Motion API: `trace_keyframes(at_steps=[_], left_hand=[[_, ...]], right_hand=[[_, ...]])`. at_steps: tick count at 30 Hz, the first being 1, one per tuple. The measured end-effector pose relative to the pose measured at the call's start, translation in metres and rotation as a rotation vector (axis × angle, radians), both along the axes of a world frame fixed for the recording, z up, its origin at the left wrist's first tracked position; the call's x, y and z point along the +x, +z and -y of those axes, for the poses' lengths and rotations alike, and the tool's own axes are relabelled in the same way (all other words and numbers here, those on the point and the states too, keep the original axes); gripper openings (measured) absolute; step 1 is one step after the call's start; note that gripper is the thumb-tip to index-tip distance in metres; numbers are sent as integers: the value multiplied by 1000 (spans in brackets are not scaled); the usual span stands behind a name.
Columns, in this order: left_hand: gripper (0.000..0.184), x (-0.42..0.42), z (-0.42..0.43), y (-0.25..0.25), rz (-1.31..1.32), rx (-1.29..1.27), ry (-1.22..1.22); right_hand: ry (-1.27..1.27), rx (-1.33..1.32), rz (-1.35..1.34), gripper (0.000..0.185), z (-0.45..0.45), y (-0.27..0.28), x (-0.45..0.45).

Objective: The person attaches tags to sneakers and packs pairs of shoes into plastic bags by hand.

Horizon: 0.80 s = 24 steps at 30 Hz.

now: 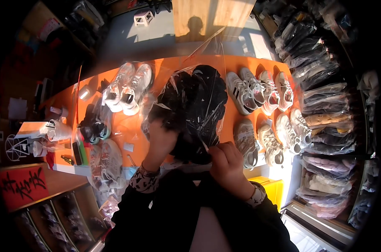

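Black shoes (203, 96) lie in a clear plastic bag in the middle of the orange table (157, 69). At their lower left is my left hand (163, 140), its fingers hidden against dark material and film. My right hand (226, 161) is closed at the lower right edge of the bag, pinching a bit of the clear plastic (205, 147). The bag's film stretches up past the far side of the shoes.
White shoes in film (131, 88) stand left of the bag, with dark shoes (93, 126) nearer me. Several pairs of sneakers (245, 92) stand at the right. Wrapped items (325, 96) fill the right shelves. A yellow container (272, 189) sits below the table edge.
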<state>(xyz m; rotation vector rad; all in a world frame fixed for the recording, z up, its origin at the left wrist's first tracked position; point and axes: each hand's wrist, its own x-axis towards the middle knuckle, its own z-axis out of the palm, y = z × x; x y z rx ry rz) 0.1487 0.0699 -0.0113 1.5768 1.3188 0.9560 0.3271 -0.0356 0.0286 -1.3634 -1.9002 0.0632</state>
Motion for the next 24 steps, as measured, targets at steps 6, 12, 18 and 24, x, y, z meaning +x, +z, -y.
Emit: trace_keyframes(at_steps=[6, 12, 18, 24], left_hand=[[23, 14, 9, 16, -158, 109, 87], [21, 20, 19, 18, -616, 243, -45], [21, 34, 31, 16, -569, 393, -88], [21, 30, 32, 12, -558, 418, -82]], right_hand=[[46, 25, -85, 29, 13, -19, 4], [-122, 8, -306, 23, 6, 2, -9], [-102, 86, -10, 27, -9, -9, -7], [-35, 42, -129, 24, -1, -21, -10]])
